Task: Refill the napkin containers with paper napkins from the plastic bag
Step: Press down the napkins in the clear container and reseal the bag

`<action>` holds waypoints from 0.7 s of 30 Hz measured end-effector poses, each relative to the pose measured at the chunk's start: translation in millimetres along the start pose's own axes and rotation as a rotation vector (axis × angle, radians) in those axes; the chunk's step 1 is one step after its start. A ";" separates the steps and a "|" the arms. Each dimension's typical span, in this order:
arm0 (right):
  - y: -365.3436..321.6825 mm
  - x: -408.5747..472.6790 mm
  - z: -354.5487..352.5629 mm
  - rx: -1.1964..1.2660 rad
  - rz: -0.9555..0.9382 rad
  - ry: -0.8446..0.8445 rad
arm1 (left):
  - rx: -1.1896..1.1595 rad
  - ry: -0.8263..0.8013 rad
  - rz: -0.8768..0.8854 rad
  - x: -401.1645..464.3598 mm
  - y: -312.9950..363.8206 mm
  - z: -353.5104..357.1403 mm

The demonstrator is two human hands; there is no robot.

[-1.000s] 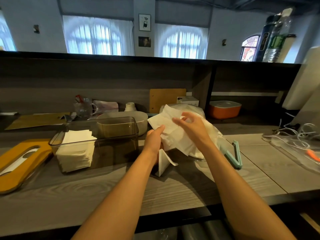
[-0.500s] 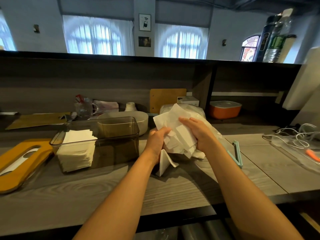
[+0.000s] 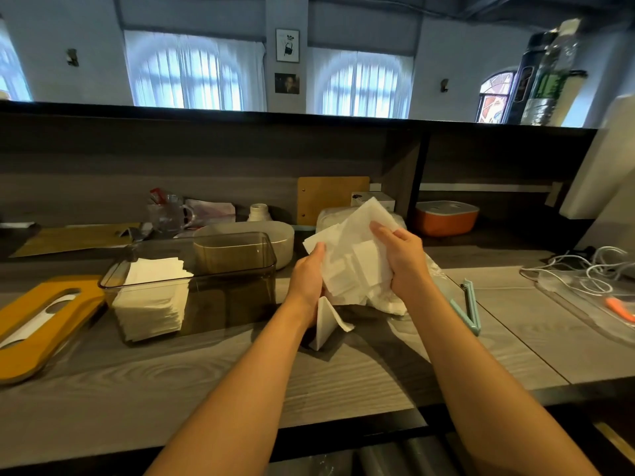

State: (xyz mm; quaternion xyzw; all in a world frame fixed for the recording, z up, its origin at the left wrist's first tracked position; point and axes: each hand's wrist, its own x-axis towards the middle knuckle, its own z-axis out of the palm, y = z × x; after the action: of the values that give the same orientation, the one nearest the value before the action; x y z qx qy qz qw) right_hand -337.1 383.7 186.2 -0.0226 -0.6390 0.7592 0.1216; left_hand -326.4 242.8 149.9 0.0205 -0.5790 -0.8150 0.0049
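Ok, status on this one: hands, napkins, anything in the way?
Both hands, left and right, hold a loose napkin bundle above the counter. Smoky container part filled, stack at its left end. One stray napkin under the left hand.

An orange box sits at the back of the bench; right of it lie white cables, left of it a glass mug.

White napkins in the grip; left of it a smoky brown see-through container and orange lid; right, a mint-green clip (grey woodgrain counter beneath)
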 end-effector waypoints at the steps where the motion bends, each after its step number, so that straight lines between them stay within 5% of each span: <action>1: -2.1 -0.2 -1.8 0.044 -0.034 0.031 | 0.001 0.015 -0.001 -0.5 0.2 0.2; 3: -5.7 0.5 -8.7 0.117 -0.089 0.024 | 0.003 0.046 -0.002 -1.2 0.7 -0.6; 6: -13.2 0.4 -18.7 0.103 -0.080 -0.223 | -0.013 0.053 -0.037 1.3 1.5 -2.8; 10: -13.4 -5.0 -11.7 -0.367 -0.110 -0.369 | -0.005 -0.017 -0.029 -1.0 3.6 -2.9; 13: -7.0 -10.9 -1.1 -0.620 -0.162 -0.359 | -0.078 -0.106 -0.058 -5.7 4.3 -2.4; 17: -1.8 -8.3 2.0 -0.606 -0.176 -0.353 | 0.113 -0.127 -0.019 -8.0 3.7 -0.8; 21: 2.6 2.8 -2.1 -0.472 -0.144 -0.039 | 0.163 0.002 -0.052 -5.3 1.2 0.0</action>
State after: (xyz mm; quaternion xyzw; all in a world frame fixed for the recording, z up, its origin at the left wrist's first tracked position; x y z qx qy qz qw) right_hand -339.8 385.9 183.7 0.0098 -0.8009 0.5784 0.1544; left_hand -321.1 242.6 151.2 0.0367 -0.6426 -0.7652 -0.0176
